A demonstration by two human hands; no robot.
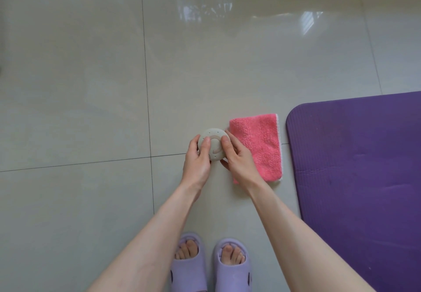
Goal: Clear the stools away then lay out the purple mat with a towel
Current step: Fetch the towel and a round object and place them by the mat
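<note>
The purple mat (362,177) lies flat on the tiled floor at the right, running out of frame. A folded pink towel (259,143) rests on the floor just left of the mat, not touching it. Both my hands hold a small round off-white device (213,137) with dots and a curved mark on its face, just left of the towel. My left hand (197,157) grips its left side, thumb on top. My right hand (237,157) grips its right side, over the towel's edge. No stools are in view.
Glossy pale floor tiles (91,86) spread to the left and ahead, with window glare at the far side. My feet in lilac slippers (211,266) stand at the bottom centre, left of the mat's near edge.
</note>
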